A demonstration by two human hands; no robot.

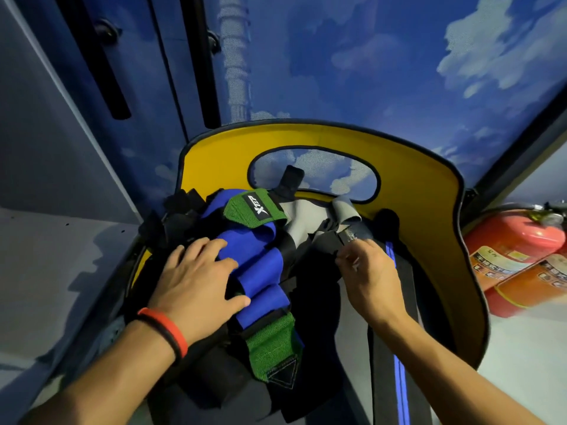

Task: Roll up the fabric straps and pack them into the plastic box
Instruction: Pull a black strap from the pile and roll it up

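A heap of fabric straps lies in a yellow-lined basket (429, 210). A blue strap with green ends (260, 265) sits on top at the left, black straps under it. My left hand (196, 280) lies flat on the blue strap, fingers spread, pressing it down. My right hand (371, 277) pinches the end of a black and grey strap (340, 237) at the centre right. A long black strap with a blue stripe (395, 348) runs down past my right forearm. No plastic box is visible.
Two red fire extinguishers (515, 259) lie at the right of the basket. A blue wall with painted clouds (368, 72) rises behind. Grey cabinet panels (46, 148) stand at the left. A pale floor (527, 363) shows at the lower right.
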